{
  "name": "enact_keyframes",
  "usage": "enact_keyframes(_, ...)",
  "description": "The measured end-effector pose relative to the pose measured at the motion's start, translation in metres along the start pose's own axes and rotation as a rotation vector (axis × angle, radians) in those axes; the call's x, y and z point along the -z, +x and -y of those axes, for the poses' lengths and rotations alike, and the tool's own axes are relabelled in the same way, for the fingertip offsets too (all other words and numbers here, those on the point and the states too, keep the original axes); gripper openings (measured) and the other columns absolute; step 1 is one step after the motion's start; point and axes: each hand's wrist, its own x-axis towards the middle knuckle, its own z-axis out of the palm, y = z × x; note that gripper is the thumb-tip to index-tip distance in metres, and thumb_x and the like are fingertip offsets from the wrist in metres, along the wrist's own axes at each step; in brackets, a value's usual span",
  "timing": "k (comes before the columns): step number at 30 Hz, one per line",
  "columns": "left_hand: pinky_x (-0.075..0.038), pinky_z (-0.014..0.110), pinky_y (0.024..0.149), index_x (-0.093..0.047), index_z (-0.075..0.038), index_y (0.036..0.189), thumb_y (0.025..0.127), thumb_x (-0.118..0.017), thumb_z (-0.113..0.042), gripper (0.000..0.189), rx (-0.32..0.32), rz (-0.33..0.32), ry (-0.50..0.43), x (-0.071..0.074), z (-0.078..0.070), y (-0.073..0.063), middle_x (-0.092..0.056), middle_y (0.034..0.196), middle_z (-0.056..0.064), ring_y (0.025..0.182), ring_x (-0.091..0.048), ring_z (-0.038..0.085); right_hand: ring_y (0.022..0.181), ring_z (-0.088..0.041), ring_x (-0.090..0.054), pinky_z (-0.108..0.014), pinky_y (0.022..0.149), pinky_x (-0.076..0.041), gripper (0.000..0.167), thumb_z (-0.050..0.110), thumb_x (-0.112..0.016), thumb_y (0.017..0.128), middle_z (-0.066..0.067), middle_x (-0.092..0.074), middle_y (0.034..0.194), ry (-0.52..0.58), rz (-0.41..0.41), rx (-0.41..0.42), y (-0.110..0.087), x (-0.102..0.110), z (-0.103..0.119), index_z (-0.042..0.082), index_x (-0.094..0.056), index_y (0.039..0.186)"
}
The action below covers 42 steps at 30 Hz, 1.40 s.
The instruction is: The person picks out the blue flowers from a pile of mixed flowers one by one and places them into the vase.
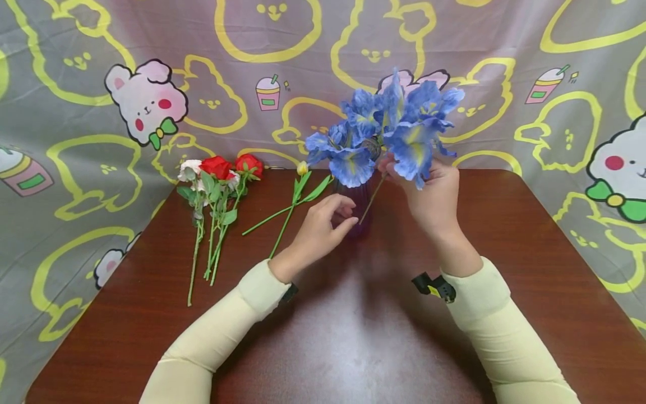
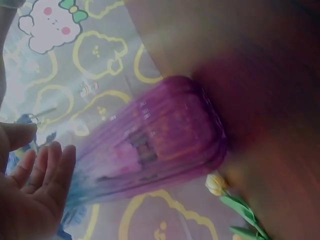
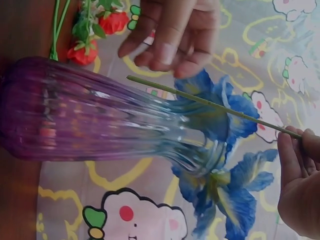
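Note:
In the head view my right hand (image 1: 436,193) pinches the thin green stem (image 1: 372,199) of a blue iris (image 1: 414,140), raised on the right above the table. The right wrist view shows this stem (image 3: 215,105) slanting past a ribbed glass vase (image 3: 100,115), purple fading to blue-green, its lower end free. My left hand (image 1: 325,224) hovers beside the vase and that stem end, fingers loosely bent and holding nothing. More blue irises (image 1: 348,160) are at the vase's mouth; the head view mostly hides the vase (image 1: 362,224).
On the left of the brown table (image 1: 126,336) lie red roses (image 1: 217,167) and pale roses (image 1: 189,170) with long stems. Yellow tulips (image 1: 302,168) with green leaves lie between them and the vase. A patterned cloth (image 1: 202,33) hangs behind and at both sides.

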Motion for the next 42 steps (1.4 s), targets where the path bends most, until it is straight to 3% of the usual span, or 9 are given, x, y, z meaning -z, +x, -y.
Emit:
enact_keyframes(6, -0.053, 0.029, 0.072, -0.06, 0.001, 0.103, 0.085, -0.076, -0.007, 0.025, 0.085, -0.039, 0.069, 0.008, 0.012, 0.003, -0.062, 0.092, 0.009, 0.083, -0.062, 0.018, 0.079, -0.026, -0.07, -0.032, 0.075, -0.056, 0.016, -0.012, -0.072, 0.08, -0.019, -0.07, 0.086, 0.067, -0.022, 0.023, 0.007, 0.007, 0.009, -0.014, -0.069, 0.095)
enact_keyframes(12, -0.049, 0.032, 0.077, -0.059, 0.0, 0.109, 0.084, -0.078, -0.015, 0.036, 0.165, -0.049, 0.134, 0.011, 0.025, 0.005, -0.06, 0.1, 0.011, 0.09, -0.059, 0.021, 0.081, -0.028, -0.07, -0.034, 0.076, -0.056, 0.015, -0.01, -0.071, 0.083, -0.021, -0.07, 0.088, 0.031, -0.022, 0.139, 0.015, 0.012, 0.014, -0.014, -0.068, 0.097)
enact_keyframes(18, -0.046, 0.035, 0.086, -0.051, 0.002, 0.124, 0.082, -0.081, -0.024, 0.058, 0.229, -0.057, 0.113, 0.007, 0.036, 0.014, -0.055, 0.113, 0.016, 0.103, -0.052, 0.025, 0.082, -0.03, -0.07, -0.036, 0.079, -0.056, 0.017, -0.008, -0.073, 0.082, -0.024, -0.068, 0.09, 0.111, -0.106, 0.186, 0.022, 0.015, 0.023, -0.015, -0.066, 0.097)
enact_keyframes(26, -0.047, 0.039, 0.094, -0.043, -0.004, 0.136, 0.078, -0.084, -0.026, 0.074, 0.279, -0.046, -0.011, 0.0, 0.044, 0.023, -0.053, 0.129, 0.013, 0.114, -0.053, 0.026, 0.079, -0.033, -0.068, -0.038, 0.08, -0.055, 0.019, -0.008, -0.075, 0.078, -0.026, -0.068, 0.087, 0.192, -0.239, 0.228, 0.032, 0.02, 0.034, -0.016, -0.066, 0.093)
enact_keyframes(30, -0.047, 0.043, 0.096, -0.04, -0.004, 0.14, 0.079, -0.083, -0.025, 0.078, 0.294, -0.033, -0.012, -0.002, 0.046, 0.025, -0.053, 0.133, 0.015, 0.119, -0.053, 0.026, 0.08, -0.033, -0.068, -0.038, 0.079, -0.056, 0.021, -0.009, -0.077, 0.076, -0.025, -0.068, 0.087, 0.245, -0.268, 0.229, 0.036, 0.021, 0.04, -0.016, -0.065, 0.092)
enact_keyframes(36, -0.047, 0.036, 0.095, -0.039, -0.002, 0.142, 0.08, -0.083, -0.024, 0.079, 0.309, -0.023, 0.028, -0.003, 0.049, 0.025, -0.054, 0.133, 0.017, 0.12, -0.054, 0.026, 0.078, -0.032, -0.068, -0.037, 0.075, -0.057, 0.028, -0.004, -0.083, 0.072, -0.025, -0.068, 0.085, 0.299, -0.32, 0.242, 0.042, 0.017, 0.048, -0.016, -0.065, 0.09)
enact_keyframes(42, -0.047, 0.039, 0.095, -0.04, -0.002, 0.141, 0.08, -0.083, -0.023, 0.077, 0.295, -0.029, 0.02, -0.004, 0.05, 0.024, -0.054, 0.132, 0.017, 0.119, -0.054, 0.027, 0.085, -0.032, -0.069, -0.038, 0.079, -0.056, 0.027, -0.002, -0.082, 0.074, -0.025, -0.069, 0.09, 0.265, -0.306, 0.238, 0.044, 0.012, 0.048, -0.012, -0.066, 0.093)
